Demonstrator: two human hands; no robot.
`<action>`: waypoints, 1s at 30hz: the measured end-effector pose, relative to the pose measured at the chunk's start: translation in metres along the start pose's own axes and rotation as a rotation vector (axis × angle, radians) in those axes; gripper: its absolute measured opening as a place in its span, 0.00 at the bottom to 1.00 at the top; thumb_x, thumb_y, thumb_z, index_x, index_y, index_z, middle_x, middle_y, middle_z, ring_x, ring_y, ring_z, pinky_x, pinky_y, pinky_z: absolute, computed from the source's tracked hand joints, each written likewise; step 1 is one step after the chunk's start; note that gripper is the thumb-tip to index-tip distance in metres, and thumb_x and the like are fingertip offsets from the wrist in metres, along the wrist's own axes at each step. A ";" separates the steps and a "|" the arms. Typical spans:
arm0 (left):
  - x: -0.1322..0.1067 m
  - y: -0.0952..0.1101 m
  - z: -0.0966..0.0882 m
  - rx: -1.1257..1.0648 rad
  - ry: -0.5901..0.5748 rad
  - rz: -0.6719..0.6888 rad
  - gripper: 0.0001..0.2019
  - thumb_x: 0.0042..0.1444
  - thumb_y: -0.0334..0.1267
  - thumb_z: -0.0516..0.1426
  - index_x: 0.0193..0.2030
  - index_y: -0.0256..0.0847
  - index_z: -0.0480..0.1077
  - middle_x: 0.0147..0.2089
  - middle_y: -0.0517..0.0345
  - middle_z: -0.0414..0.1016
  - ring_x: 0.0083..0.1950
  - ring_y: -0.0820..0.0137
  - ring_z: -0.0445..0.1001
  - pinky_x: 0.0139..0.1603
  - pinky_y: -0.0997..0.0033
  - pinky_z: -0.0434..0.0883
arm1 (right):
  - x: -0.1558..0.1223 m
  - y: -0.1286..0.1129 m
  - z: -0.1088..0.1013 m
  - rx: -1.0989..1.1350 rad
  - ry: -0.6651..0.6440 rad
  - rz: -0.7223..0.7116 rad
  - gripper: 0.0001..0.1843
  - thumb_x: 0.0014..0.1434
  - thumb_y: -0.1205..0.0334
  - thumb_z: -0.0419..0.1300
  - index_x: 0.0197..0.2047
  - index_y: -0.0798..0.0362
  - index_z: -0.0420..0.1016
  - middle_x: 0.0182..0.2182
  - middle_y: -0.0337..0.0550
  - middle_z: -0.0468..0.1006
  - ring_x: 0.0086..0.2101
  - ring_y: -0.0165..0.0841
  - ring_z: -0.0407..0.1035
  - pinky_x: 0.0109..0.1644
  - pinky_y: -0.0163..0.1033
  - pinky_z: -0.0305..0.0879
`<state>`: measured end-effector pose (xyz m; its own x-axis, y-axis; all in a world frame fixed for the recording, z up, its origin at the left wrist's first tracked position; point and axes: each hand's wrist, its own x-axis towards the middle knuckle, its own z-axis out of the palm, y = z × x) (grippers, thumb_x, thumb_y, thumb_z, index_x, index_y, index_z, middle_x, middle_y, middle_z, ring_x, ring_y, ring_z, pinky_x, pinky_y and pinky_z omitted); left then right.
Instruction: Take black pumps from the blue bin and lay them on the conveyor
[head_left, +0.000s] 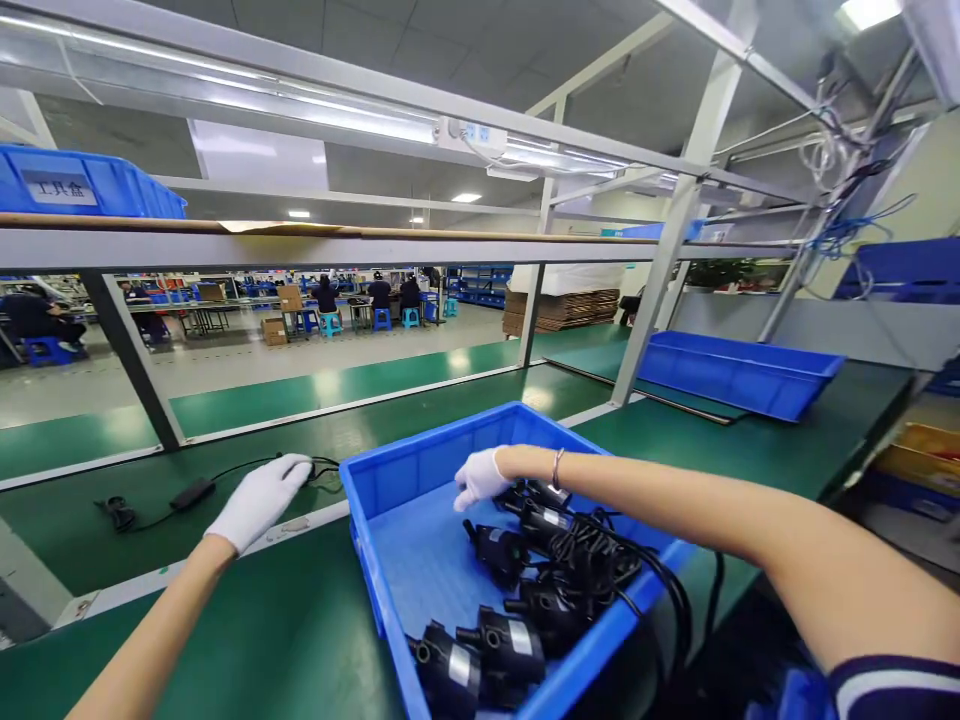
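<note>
My left hand [262, 500], in a white glove, is over the green bench left of a blue bin [439, 445]. Its fingers are closed together at a thin black cable [324, 467], which shows on both sides of the fingertips. An inline black box [193, 493] and a small coiled lead [118, 513] lie along that cable. My right hand [480, 478], also gloved, reaches over the bin with its fingers loosely bent and apart, nothing visible in them. Several black pump-like units [510, 640] with silver labels fill the bin's right and near side, their cords [592, 550] bundled among them.
A second blue bin [739, 375] stands on the bench at the right. White metal posts [667, 280] and a shelf [450, 250] rise across the bench. A blue labelled box [82, 185] sits on the shelf. Seated people [379, 290] work in the distance.
</note>
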<state>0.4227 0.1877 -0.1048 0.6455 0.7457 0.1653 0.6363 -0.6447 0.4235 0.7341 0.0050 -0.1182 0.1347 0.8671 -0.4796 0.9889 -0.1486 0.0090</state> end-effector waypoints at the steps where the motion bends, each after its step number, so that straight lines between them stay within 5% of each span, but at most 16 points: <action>1: -0.006 0.026 0.004 -0.069 -0.023 0.039 0.24 0.65 0.52 0.46 0.53 0.42 0.77 0.55 0.50 0.84 0.55 0.57 0.80 0.61 0.62 0.72 | -0.002 -0.007 0.017 -0.009 -0.020 -0.015 0.19 0.70 0.48 0.64 0.52 0.57 0.78 0.47 0.47 0.81 0.46 0.36 0.77 0.54 0.49 0.76; 3: -0.018 0.068 0.014 -0.182 -0.074 0.097 0.22 0.63 0.53 0.50 0.50 0.42 0.78 0.53 0.50 0.84 0.56 0.56 0.79 0.64 0.60 0.70 | -0.002 -0.020 0.042 -0.028 -0.047 -0.045 0.19 0.70 0.50 0.64 0.53 0.57 0.78 0.49 0.48 0.80 0.49 0.38 0.77 0.56 0.50 0.75; 6: -0.033 0.106 0.030 -0.313 -0.144 0.102 0.20 0.61 0.52 0.54 0.49 0.43 0.79 0.51 0.51 0.84 0.56 0.55 0.79 0.66 0.58 0.69 | -0.006 -0.026 0.049 -0.020 0.010 -0.075 0.15 0.70 0.54 0.65 0.52 0.57 0.78 0.49 0.47 0.80 0.48 0.37 0.77 0.56 0.50 0.76; 9: -0.041 0.125 0.047 -0.501 -0.151 0.018 0.23 0.62 0.52 0.55 0.57 0.40 0.75 0.62 0.45 0.79 0.65 0.53 0.74 0.72 0.53 0.64 | -0.029 -0.017 0.026 0.041 0.207 -0.072 0.14 0.71 0.55 0.64 0.51 0.57 0.78 0.47 0.46 0.81 0.46 0.36 0.77 0.54 0.48 0.75; 13: -0.049 0.164 0.064 -0.872 -0.207 -0.067 0.31 0.68 0.56 0.51 0.71 0.40 0.62 0.74 0.38 0.65 0.72 0.54 0.69 0.72 0.51 0.65 | -0.092 -0.009 -0.024 0.174 0.622 -0.047 0.15 0.76 0.55 0.55 0.51 0.57 0.76 0.42 0.44 0.80 0.42 0.34 0.75 0.50 0.42 0.72; 16: -0.068 0.207 0.065 -1.231 -0.350 -0.014 0.32 0.71 0.62 0.45 0.72 0.46 0.61 0.72 0.43 0.70 0.65 0.56 0.76 0.64 0.46 0.72 | -0.151 -0.022 -0.050 0.276 0.836 -0.096 0.12 0.74 0.55 0.57 0.46 0.55 0.76 0.36 0.41 0.79 0.36 0.30 0.72 0.41 0.34 0.65; 19: -0.102 0.241 0.064 -1.542 -0.408 -0.034 0.36 0.66 0.68 0.52 0.66 0.41 0.69 0.61 0.42 0.79 0.55 0.56 0.80 0.54 0.52 0.78 | -0.198 -0.042 -0.048 0.364 0.938 -0.178 0.12 0.71 0.54 0.60 0.39 0.52 0.75 0.31 0.37 0.79 0.32 0.29 0.71 0.37 0.32 0.62; 22: -0.142 0.257 0.064 -1.847 -0.387 -0.145 0.33 0.62 0.66 0.59 0.57 0.37 0.76 0.47 0.47 0.82 0.40 0.64 0.80 0.39 0.67 0.78 | -0.216 -0.055 -0.015 0.558 1.084 -0.267 0.16 0.72 0.48 0.56 0.40 0.51 0.76 0.34 0.39 0.80 0.35 0.30 0.74 0.39 0.32 0.67; 25: -0.178 0.259 0.060 -2.191 -0.390 -0.339 0.29 0.65 0.64 0.56 0.48 0.36 0.77 0.38 0.51 0.79 0.31 0.69 0.75 0.27 0.73 0.74 | -0.209 -0.069 0.043 0.931 1.274 -0.261 0.27 0.70 0.34 0.52 0.50 0.49 0.75 0.42 0.45 0.82 0.42 0.35 0.77 0.48 0.37 0.74; 26: -0.188 0.257 0.057 -2.324 -0.386 -0.419 0.29 0.66 0.64 0.54 0.45 0.35 0.76 0.36 0.51 0.77 0.31 0.70 0.74 0.26 0.75 0.73 | -0.203 -0.076 0.066 1.026 1.252 -0.258 0.31 0.68 0.31 0.51 0.52 0.48 0.75 0.43 0.46 0.82 0.43 0.37 0.78 0.51 0.39 0.75; 28: -0.206 0.253 0.050 -2.541 -0.303 -0.540 0.28 0.69 0.62 0.52 0.43 0.34 0.75 0.36 0.50 0.75 0.33 0.70 0.74 0.27 0.76 0.75 | -0.196 -0.094 0.111 1.140 0.958 -0.447 0.37 0.67 0.25 0.46 0.51 0.47 0.77 0.42 0.48 0.83 0.44 0.39 0.80 0.50 0.40 0.78; 30: -0.219 0.246 0.044 -2.671 -0.178 -0.618 0.25 0.70 0.58 0.53 0.43 0.34 0.74 0.38 0.49 0.75 0.37 0.69 0.74 0.31 0.76 0.79 | -0.196 -0.113 0.149 1.133 0.797 -0.457 0.31 0.67 0.29 0.51 0.41 0.46 0.81 0.32 0.45 0.83 0.33 0.37 0.79 0.38 0.37 0.79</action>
<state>0.4568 -0.1413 -0.0760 0.7877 0.5699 -0.2339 -0.5945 0.8028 -0.0457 0.5860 -0.2193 -0.1562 0.2002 0.9129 0.3557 0.4265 0.2457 -0.8705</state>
